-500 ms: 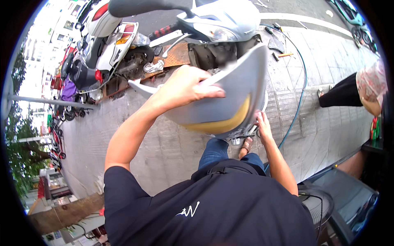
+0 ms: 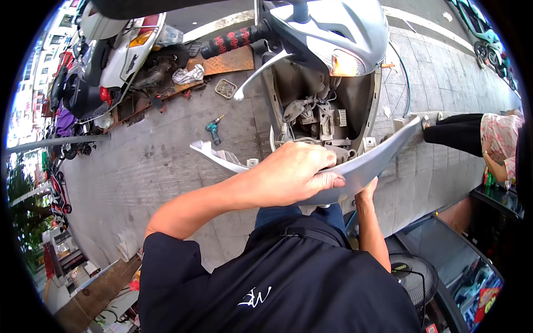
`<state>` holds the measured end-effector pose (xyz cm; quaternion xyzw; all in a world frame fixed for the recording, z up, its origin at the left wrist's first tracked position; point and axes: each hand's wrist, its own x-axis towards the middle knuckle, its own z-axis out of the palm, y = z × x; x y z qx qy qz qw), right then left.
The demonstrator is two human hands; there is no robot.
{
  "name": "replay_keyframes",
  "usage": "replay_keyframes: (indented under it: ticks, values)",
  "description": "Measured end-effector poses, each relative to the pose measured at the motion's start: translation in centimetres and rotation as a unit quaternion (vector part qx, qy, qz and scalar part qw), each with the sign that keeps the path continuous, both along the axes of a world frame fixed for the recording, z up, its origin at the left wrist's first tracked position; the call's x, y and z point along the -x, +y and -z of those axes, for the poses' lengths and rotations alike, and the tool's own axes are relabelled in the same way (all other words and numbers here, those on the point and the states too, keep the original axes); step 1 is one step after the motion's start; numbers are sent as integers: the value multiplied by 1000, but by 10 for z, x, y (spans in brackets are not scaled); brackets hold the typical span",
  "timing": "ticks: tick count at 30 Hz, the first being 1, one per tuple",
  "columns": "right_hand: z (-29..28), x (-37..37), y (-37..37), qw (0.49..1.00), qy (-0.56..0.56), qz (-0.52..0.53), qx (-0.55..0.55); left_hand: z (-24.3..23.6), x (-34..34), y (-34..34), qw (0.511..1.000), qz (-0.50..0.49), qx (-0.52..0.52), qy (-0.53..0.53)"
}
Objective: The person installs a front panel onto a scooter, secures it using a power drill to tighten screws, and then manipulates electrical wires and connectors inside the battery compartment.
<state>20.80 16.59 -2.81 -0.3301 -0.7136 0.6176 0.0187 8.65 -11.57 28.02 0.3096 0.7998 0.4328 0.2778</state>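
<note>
A silver-grey scooter front panel (image 2: 383, 158) is held between me and a scooter. My left hand (image 2: 302, 172) pinches its upper edge, fingers over the rim and thumb on the near face. Lower down on the right, my right hand (image 2: 367, 191) grips the panel's underside, its fingers partly hidden. Beyond the panel, the scooter's front body (image 2: 361, 100) gapes, with wiring and a bracket (image 2: 326, 122) exposed inside. Above that are the white headlight cowl (image 2: 333, 28), a brake lever (image 2: 261, 75) and a black-and-red handlebar grip (image 2: 236, 41).
A teal power drill (image 2: 213, 132) lies on the paving at left, near a small tray of screws (image 2: 226, 88). Another white scooter (image 2: 125, 61) stands at far left. A person in black trousers (image 2: 455, 129) is at right. A fan (image 2: 413, 275) stands close by my right side.
The panel has tipped over, hiding its yellow-striped outer face and showing its edge. My view has shifted, revealing the scooter's open front, the drill and the screw tray. Both hands keep hold.
</note>
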Motion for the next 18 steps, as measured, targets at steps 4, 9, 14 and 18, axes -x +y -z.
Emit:
replay_keyframes:
  ticks: [4, 9, 14, 18]
  values:
    - [66, -3, 25, 1000, 20, 9, 14, 33, 30, 17, 996, 55, -7, -65]
    - [37, 44, 27, 983, -64, 120, 120, 59, 52, 40, 999, 24, 35, 11]
    - [-90, 135, 77, 990, 57, 119, -54, 66, 54, 72, 991, 13, 113, 75]
    - [-260, 189, 44, 913, 128, -299, -246, 64, 49, 97, 974, -39, 143, 171]
